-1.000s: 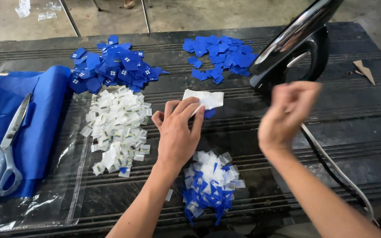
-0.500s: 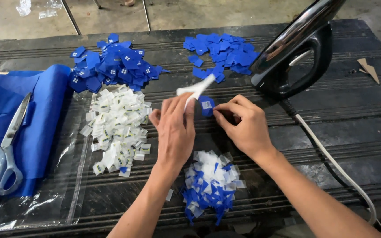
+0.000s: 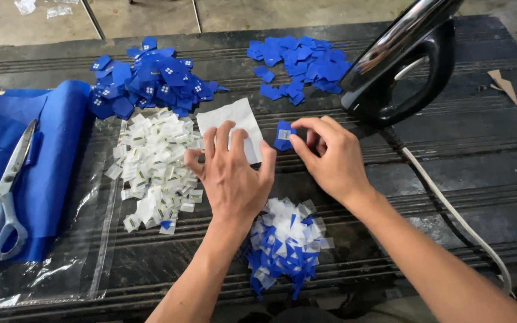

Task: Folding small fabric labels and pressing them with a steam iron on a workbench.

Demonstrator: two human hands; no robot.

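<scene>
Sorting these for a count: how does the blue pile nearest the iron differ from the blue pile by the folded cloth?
The pile near the iron is plain blue, thin and spread out; the pile by the cloth is heaped thicker, and many of its pieces show small white marks. Both are small blue fabric squares on the dark table, untouched by either hand.

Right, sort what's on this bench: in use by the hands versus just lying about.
In use:
left hand
white paper sheet
right hand
small blue patch

Lying about:
scissors
blue cloth
clothes iron
white label pile
</scene>
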